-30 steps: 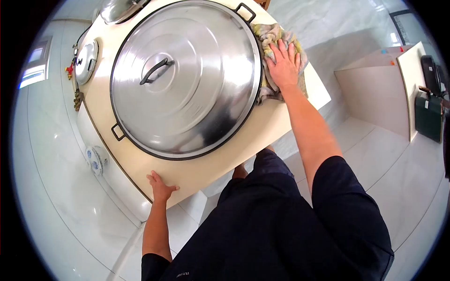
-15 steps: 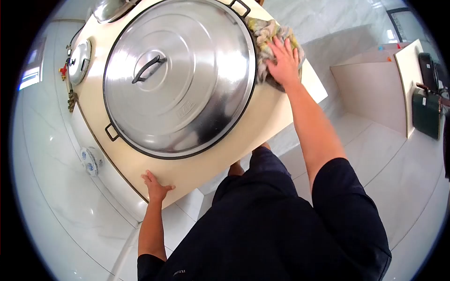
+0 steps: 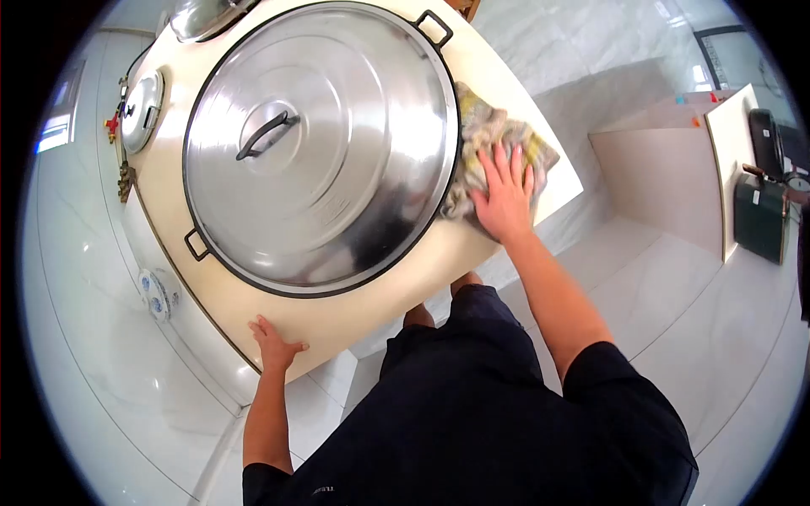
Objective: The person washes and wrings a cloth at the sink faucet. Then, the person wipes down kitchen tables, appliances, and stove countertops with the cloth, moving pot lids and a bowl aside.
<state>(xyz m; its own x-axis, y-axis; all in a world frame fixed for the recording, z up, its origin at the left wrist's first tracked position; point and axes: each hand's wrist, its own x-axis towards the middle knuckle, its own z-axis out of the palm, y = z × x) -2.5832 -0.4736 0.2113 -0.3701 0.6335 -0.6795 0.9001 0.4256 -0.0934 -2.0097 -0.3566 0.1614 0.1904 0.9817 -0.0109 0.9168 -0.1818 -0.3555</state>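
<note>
My right hand (image 3: 506, 194) lies flat with fingers spread on a crumpled, patterned cloth (image 3: 485, 126). The cloth rests on the cream countertop (image 3: 363, 325), against the right side of a large metal pot lid (image 3: 337, 181). This round lid has a dark rim and a black handle (image 3: 268, 135). At the counter's near left corner, my left hand (image 3: 274, 344) rests with its thumb and fingers apart, holding nothing.
Black side handles (image 3: 434, 29) stick out from the big pan. Smaller metal lids (image 3: 143, 111) stand at the far left, beside a pipe with a red valve (image 3: 111, 126). A low cabinet (image 3: 666, 181) and a dark green case (image 3: 759, 218) are at right.
My right hand has slid the cloth toward me along the lid's right side. My left hand stays at the counter corner.
</note>
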